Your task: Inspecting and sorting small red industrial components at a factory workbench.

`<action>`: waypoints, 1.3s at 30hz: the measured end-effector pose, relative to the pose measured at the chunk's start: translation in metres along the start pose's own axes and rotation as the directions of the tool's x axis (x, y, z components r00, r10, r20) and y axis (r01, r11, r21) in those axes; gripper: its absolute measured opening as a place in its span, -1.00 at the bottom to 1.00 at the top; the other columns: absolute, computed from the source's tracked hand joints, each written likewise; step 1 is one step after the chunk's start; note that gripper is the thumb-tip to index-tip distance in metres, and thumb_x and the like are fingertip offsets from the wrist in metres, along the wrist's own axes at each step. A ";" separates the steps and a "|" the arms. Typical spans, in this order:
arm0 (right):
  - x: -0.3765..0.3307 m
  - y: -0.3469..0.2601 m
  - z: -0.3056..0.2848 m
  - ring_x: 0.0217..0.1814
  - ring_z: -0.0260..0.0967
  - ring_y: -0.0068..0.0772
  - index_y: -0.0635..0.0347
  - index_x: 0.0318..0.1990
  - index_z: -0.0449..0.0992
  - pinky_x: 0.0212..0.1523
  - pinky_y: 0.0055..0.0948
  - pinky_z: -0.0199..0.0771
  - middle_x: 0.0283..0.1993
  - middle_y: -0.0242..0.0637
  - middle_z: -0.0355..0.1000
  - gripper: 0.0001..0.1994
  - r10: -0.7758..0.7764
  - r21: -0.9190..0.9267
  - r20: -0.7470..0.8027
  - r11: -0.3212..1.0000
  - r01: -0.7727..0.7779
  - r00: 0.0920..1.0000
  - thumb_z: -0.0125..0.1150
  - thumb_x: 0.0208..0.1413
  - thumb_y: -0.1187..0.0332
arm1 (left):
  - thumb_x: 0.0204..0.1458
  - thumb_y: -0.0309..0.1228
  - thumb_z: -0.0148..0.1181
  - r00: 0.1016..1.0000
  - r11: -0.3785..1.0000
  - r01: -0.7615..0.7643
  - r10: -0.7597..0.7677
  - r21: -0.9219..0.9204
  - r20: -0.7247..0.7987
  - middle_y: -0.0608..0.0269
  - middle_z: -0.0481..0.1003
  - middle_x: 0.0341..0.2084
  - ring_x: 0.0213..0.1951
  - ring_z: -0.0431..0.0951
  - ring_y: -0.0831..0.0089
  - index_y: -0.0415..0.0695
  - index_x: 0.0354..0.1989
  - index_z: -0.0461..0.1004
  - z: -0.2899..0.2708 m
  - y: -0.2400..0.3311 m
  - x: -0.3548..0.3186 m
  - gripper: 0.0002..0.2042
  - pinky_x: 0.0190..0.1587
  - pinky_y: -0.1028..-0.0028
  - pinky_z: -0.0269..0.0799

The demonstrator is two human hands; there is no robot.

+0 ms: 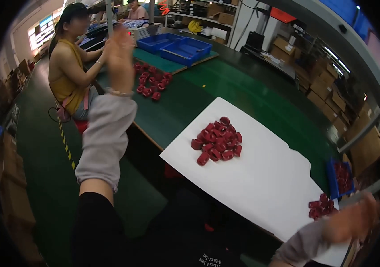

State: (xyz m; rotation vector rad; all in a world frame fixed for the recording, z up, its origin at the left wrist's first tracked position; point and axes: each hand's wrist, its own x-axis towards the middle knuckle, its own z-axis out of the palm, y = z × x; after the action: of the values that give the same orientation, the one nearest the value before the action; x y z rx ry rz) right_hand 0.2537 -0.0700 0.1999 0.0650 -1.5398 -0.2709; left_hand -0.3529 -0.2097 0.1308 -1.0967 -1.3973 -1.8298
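Observation:
My left hand (121, 60) is raised at the left, above the table's edge, its blurred fingers stretched upward with nothing visible in them. Low at the right, my right hand (353, 219) is smeared by motion, so its fingers cannot be made out. It is nearest a small group of dark red ring-shaped parts (322, 207) on the end of a white sheet (261, 182). A larger heap of the same red parts (216, 141) lies toward the sheet's left side. Neither hand touches that heap.
A blue bin (332, 180) with red parts stands beyond my right hand. More red parts (147, 84) lie farther along the green table (252, 107), near blue trays (185, 51). A co-worker in yellow (67, 66) sits at the left. Cardboard boxes (321, 86) line the right.

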 end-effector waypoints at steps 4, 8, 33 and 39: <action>-0.130 0.039 0.098 -0.01 0.28 -0.35 0.34 -0.07 0.40 0.03 -0.44 0.24 -0.04 -0.22 0.34 -0.74 0.638 -0.028 0.402 0.725 -0.688 0.657 -0.14 0.14 0.44 | -0.09 -0.16 0.22 0.996 0.853 -0.010 -0.039 0.522 0.084 -0.01 0.23 0.08 0.11 0.24 0.08 -0.05 0.10 0.29 -0.027 -0.129 -0.042 -0.46 0.13 0.26 0.15; -0.209 0.055 0.130 0.03 0.26 -0.36 0.27 -0.06 0.39 0.05 -0.45 0.21 -0.02 -0.23 0.33 -0.75 0.671 -0.193 0.644 0.608 -0.770 0.368 -0.01 0.09 0.49 | -0.18 0.17 0.15 0.843 0.586 0.270 -0.528 0.764 0.107 0.03 0.05 0.23 0.22 0.09 0.07 0.26 0.14 0.27 -0.010 -0.165 -0.077 -0.35 0.19 0.12 0.03; -0.211 0.047 0.137 0.11 0.18 -0.13 0.21 -0.12 0.44 0.13 -0.26 0.10 0.06 -0.15 0.30 -0.72 0.492 -0.290 0.810 0.809 -0.511 0.319 0.14 -0.05 0.42 | -0.17 -0.10 0.24 0.706 0.919 0.103 -0.337 0.380 0.623 0.00 0.44 -0.12 -0.18 0.48 0.11 -0.14 -0.42 0.59 0.164 0.003 -0.164 -0.67 -0.07 0.31 0.35; -0.213 0.051 0.133 0.12 0.18 -0.12 0.21 -0.12 0.45 0.13 -0.28 0.13 0.07 -0.16 0.30 -0.71 0.482 -0.258 0.818 0.796 -0.548 0.314 0.14 -0.06 0.42 | -0.09 -0.25 0.20 0.523 0.971 0.215 -0.205 0.104 0.827 0.05 0.50 -0.23 -0.19 0.48 0.18 -0.25 -0.37 0.55 0.189 0.024 -0.165 -0.72 -0.09 0.39 0.35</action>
State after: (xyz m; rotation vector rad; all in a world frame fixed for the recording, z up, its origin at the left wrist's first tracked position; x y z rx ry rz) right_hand 0.1275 0.0420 0.0075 -0.6273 -2.4890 0.3654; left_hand -0.2025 -0.0405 0.0204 -2.0595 -2.1213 -1.4626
